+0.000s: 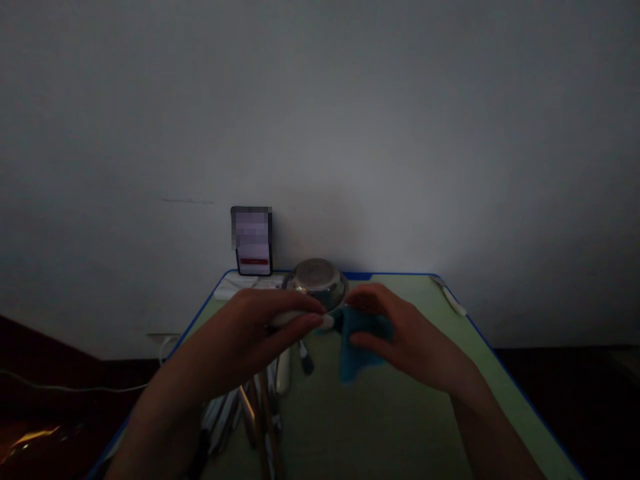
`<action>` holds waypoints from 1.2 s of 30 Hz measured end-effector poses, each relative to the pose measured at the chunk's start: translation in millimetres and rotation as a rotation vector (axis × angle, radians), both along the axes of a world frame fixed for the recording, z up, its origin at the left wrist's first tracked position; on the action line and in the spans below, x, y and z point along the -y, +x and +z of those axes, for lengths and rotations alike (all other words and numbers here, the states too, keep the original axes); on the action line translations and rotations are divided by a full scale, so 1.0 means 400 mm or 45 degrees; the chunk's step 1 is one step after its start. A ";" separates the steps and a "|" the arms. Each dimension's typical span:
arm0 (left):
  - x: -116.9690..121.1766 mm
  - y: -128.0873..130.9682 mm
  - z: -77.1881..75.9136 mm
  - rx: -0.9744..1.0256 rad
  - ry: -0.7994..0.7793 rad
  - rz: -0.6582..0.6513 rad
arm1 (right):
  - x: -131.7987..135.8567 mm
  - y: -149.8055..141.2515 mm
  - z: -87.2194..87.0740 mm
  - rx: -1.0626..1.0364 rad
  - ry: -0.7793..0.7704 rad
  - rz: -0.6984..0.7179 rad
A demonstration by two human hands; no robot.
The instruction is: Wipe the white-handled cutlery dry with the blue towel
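My left hand [280, 327] is closed around a utensil with a white handle [327, 322]; its far end runs toward the cloth, and its kind is hidden. My right hand [395, 333] grips a blue cloth [355, 353], whose lower corner hangs down over the table. Cloth and utensil meet between the two hands, above the table [370, 427]. Just behind them is an upturned metal bowl [318, 277].
A phone [254, 243] leans on the wall at the back left. Below my left hand lie several utensils [257, 413], some with white or brown handles, and a small brush-like tool [305, 360]. Another white-handled utensil [453, 300] rests by the right edge.
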State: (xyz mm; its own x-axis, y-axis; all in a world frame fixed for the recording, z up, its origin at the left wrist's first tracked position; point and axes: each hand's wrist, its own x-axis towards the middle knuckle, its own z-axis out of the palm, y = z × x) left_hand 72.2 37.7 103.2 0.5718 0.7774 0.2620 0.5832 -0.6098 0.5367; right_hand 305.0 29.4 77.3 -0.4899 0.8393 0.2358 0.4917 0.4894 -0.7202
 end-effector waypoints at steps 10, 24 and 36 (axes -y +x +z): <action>0.000 -0.004 -0.006 0.118 0.028 -0.046 | -0.011 0.016 -0.001 0.156 -0.052 0.027; -0.003 0.009 -0.003 -0.100 -0.141 -0.204 | -0.004 0.025 0.021 0.264 -0.194 0.255; -0.002 0.011 -0.014 0.050 -0.074 -0.110 | 0.019 0.044 0.021 0.082 -0.235 0.234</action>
